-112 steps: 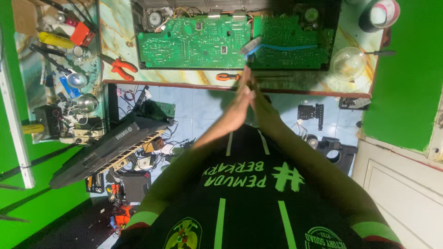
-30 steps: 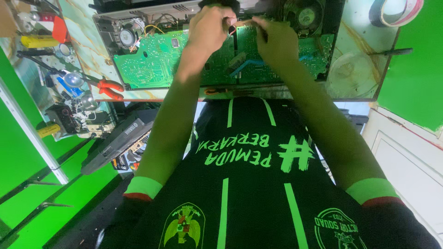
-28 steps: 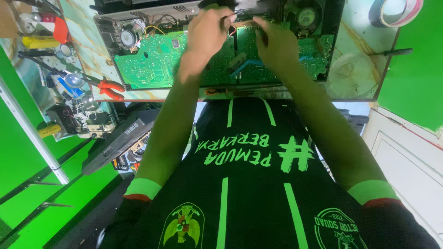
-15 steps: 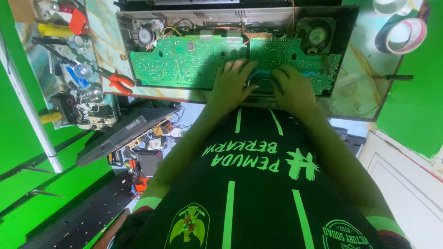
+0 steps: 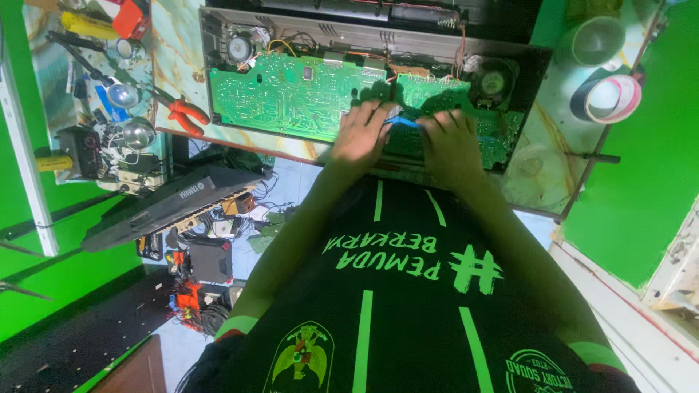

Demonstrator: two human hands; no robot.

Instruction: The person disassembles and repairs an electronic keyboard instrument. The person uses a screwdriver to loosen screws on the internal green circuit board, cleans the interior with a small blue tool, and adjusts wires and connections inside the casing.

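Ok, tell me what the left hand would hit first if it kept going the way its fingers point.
The left hand lies on the green circuit board, fingers pointing up the picture. Straight on, it would likely cross more board and meet the grey housing edge, though depth is unclear.

1. A marble-patterned tabletop [image 5: 171, 69] fills the upper part of the view.
2. At its centre lies an opened electronic chassis [image 5: 510, 54] holding a green circuit board [image 5: 291, 98].
3. At 9 o'clock from the chassis, red-handled pliers [image 5: 182, 113] rest near the tabletop's edge.
4. At 3 o'clock, two tape rolls [image 5: 608, 98] and a clear round lid [image 5: 531, 167] lie.
5. At 7 o'clock, below the tabletop, the floor [image 5: 306, 178] carries cables and parts.
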